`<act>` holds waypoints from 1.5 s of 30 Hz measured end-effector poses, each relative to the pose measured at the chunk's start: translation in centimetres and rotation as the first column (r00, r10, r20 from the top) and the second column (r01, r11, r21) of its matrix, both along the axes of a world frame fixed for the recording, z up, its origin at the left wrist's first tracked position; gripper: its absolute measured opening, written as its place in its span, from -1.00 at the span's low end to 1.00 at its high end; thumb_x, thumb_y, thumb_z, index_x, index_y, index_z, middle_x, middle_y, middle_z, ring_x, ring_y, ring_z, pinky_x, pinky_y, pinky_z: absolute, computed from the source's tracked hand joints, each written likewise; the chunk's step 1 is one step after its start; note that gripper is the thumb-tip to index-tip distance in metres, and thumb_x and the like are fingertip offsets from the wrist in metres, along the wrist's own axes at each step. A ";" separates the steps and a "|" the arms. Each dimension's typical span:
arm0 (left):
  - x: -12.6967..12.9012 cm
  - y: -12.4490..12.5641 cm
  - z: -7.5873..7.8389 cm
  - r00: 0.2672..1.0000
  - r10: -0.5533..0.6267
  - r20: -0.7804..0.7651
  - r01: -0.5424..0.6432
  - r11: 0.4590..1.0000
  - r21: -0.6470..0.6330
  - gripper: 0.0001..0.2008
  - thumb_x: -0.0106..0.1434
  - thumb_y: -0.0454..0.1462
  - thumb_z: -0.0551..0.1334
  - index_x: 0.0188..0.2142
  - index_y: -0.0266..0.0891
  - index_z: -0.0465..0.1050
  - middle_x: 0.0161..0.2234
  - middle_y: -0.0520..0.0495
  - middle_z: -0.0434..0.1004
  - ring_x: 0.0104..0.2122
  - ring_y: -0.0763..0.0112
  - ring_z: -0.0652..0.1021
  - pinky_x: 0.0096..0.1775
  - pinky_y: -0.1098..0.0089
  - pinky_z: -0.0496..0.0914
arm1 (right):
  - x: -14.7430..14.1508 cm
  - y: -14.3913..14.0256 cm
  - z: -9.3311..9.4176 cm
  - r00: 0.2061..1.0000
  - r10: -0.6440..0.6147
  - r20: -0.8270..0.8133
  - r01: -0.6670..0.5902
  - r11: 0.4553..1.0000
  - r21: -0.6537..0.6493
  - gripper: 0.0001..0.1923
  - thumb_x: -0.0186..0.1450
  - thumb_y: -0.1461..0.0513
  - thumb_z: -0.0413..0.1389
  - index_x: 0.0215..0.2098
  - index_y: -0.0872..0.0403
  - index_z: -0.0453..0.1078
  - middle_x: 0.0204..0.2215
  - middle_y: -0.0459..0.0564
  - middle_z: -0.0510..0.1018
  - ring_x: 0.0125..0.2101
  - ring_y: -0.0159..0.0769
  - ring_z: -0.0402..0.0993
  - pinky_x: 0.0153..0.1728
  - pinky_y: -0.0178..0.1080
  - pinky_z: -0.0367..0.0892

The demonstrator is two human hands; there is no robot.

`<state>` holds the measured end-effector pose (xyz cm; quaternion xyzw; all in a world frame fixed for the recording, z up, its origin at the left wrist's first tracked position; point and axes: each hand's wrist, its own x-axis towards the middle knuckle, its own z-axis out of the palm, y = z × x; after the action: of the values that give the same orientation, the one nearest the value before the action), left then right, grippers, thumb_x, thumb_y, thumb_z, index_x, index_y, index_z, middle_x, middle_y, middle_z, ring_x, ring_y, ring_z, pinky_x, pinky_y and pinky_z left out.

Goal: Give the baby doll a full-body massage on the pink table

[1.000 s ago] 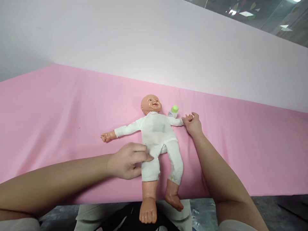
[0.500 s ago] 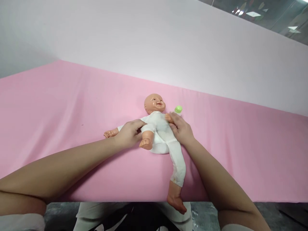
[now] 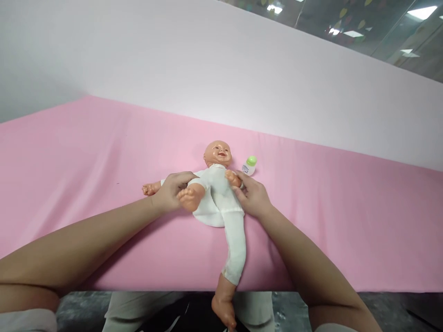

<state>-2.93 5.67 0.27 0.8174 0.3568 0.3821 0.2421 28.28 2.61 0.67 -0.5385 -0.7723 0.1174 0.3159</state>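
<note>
A baby doll (image 3: 218, 182) with a bald plastic head and a white cloth body lies on its back, head away from me. My left hand (image 3: 173, 190) is closed around the doll's side by its bent leg, whose foot points up toward me; that leg hides some fingertips. On the other side my right hand (image 3: 254, 193) grips the doll by its arm and flank, thumb on the white cloth. A rounded white piece (image 3: 209, 214) spreads beneath the doll's hips. The straight leg (image 3: 234, 249) reaches down, its foot hanging past the table edge.
A small clear bottle (image 3: 248, 167) with a green cap lies beyond my right hand. Pink cloth (image 3: 328, 221) covers the table. A white partition (image 3: 173, 60) rises behind it, and my legs are below the front edge.
The doll has shifted left, its straight leg swinging left and its bent leg tipping outward. Both hands moved slightly left with it. More of the bottle shows now.
</note>
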 end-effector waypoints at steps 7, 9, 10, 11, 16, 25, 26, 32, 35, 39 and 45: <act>1.7 -4.2 1.6 0.894 -0.448 0.028 0.415 0.849 0.326 -0.83 0.26 -0.34 0.34 -0.14 -0.14 0.52 -0.31 -0.10 0.58 -0.38 0.34 0.59 -0.33 0.37 0.47 | 6.9 3.0 -1.3 0.818 -0.407 -0.406 0.441 0.897 -0.012 -0.29 0.41 -0.08 0.15 0.42 0.03 0.25 0.15 0.20 0.63 0.06 -0.06 0.64 0.15 0.02 0.50; 2.4 -5.3 1.8 0.849 -0.528 -0.007 0.500 0.800 0.331 -0.79 0.25 -0.35 0.34 -0.11 -0.10 0.51 -0.32 -0.09 0.57 -0.41 0.33 0.58 -0.34 0.34 0.47 | 8.6 4.1 -1.9 0.797 -0.507 -0.328 0.500 0.859 -0.110 -0.30 0.38 -0.11 0.16 0.35 0.07 0.33 0.11 0.23 0.64 0.07 0.00 0.63 0.18 0.07 0.47; 2.7 -5.8 1.8 0.832 -0.553 -0.034 0.533 0.782 0.324 -0.78 0.24 -0.35 0.34 -0.11 -0.09 0.51 -0.33 -0.09 0.56 -0.42 0.32 0.58 -0.34 0.32 0.47 | 9.3 4.5 -2.1 0.799 -0.541 -0.262 0.517 0.841 -0.158 -0.30 0.37 -0.11 0.17 0.33 0.09 0.36 0.09 0.25 0.65 0.07 0.02 0.63 0.19 0.08 0.46; 2.9 -6.1 1.7 0.821 -0.567 -0.062 0.555 0.770 0.315 -0.78 0.23 -0.35 0.33 -0.12 -0.08 0.50 -0.35 -0.08 0.56 -0.42 0.30 0.57 -0.33 0.30 0.47 | 9.7 4.9 -2.3 0.803 -0.563 -0.194 0.530 0.824 -0.199 -0.30 0.36 -0.11 0.19 0.32 0.11 0.38 0.06 0.26 0.66 0.06 0.05 0.63 0.19 0.09 0.45; 3.3 -6.6 1.4 0.810 -0.576 -0.112 0.580 0.757 0.301 -0.80 0.21 -0.35 0.30 -0.17 -0.08 0.50 -0.38 -0.08 0.55 -0.41 0.26 0.56 -0.35 0.28 0.45 | 10.5 5.7 -2.8 0.803 -0.587 -0.100 0.548 0.794 -0.263 -0.18 0.29 -0.15 0.25 0.36 0.10 0.31 0.06 0.27 0.65 0.10 0.09 0.60 0.20 0.09 0.43; 2.0 -3.9 1.2 0.963 -0.258 0.075 0.237 0.948 0.212 -0.86 0.30 -0.37 0.27 -0.41 -0.23 0.48 -0.40 -0.03 0.47 -0.49 0.48 0.47 -0.44 0.45 0.35 | 5.9 3.7 -2.4 0.760 -0.218 -0.612 0.252 0.967 -0.032 -0.39 0.19 -0.07 0.39 0.05 -0.03 0.30 -0.20 -0.07 0.64 -0.44 -0.35 0.48 -0.34 -0.22 0.50; 1.9 -3.4 1.2 0.982 -0.173 0.073 0.158 0.972 0.176 -0.85 0.30 -0.36 0.26 -0.43 -0.24 0.48 -0.40 -0.02 0.48 -0.48 0.49 0.47 -0.44 0.46 0.35 | 4.9 3.2 -2.4 0.794 -0.200 -0.574 0.247 0.969 0.003 -0.44 0.23 -0.04 0.37 0.06 -0.03 0.34 -0.23 -0.08 0.63 -0.43 -0.34 0.48 -0.35 -0.22 0.50; 1.8 -1.0 0.3 1.000 0.027 -0.011 -0.028 0.994 -0.104 -0.69 0.31 -0.18 0.27 -0.53 -0.26 0.46 -0.45 -0.02 0.49 -0.47 0.45 0.49 -0.43 0.45 0.35 | 1.1 1.4 -2.3 1.000 0.007 -0.023 -0.001 0.968 0.249 -0.59 0.43 0.15 0.14 0.23 -0.07 0.50 0.17 0.09 0.64 0.03 -0.05 0.59 0.13 0.08 0.50; 1.9 -0.6 0.0 0.999 0.032 -0.006 -0.033 0.989 -0.141 -0.69 0.28 -0.14 0.30 -0.53 -0.26 0.47 -0.44 -0.02 0.50 -0.47 0.45 0.48 -0.44 0.46 0.36 | 0.7 1.4 -2.3 0.982 0.059 0.179 -0.105 0.961 0.254 -0.57 0.46 0.23 0.08 0.24 -0.09 0.53 0.29 0.02 0.57 0.17 0.01 0.51 0.25 0.16 0.41; 1.9 -0.7 0.0 0.999 0.039 0.025 -0.036 0.992 -0.120 -0.79 0.27 -0.19 0.30 -0.44 -0.25 0.56 -0.38 -0.05 0.55 -0.42 0.42 0.53 -0.41 0.45 0.39 | 0.9 1.7 -2.1 0.983 0.037 0.182 -0.078 0.971 0.224 -0.58 0.44 0.21 0.13 0.24 -0.08 0.53 0.25 0.03 0.60 0.15 0.02 0.52 0.24 0.14 0.40; 1.7 -2.5 1.0 0.984 -0.150 0.093 0.136 0.980 0.147 -0.94 0.24 -0.37 0.30 -0.35 -0.23 0.56 -0.38 -0.02 0.56 -0.45 0.49 0.52 -0.41 0.50 0.39 | 2.5 2.3 -1.7 0.987 -0.160 0.033 0.149 0.966 0.213 -0.44 0.35 0.05 0.24 0.28 0.02 0.43 0.04 0.14 0.68 -0.04 0.06 0.54 0.07 0.14 0.50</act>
<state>-1.27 3.21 1.24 0.8351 0.2563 0.4297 0.2289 30.74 4.92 -1.06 -0.5636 -0.7436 -0.0031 0.3598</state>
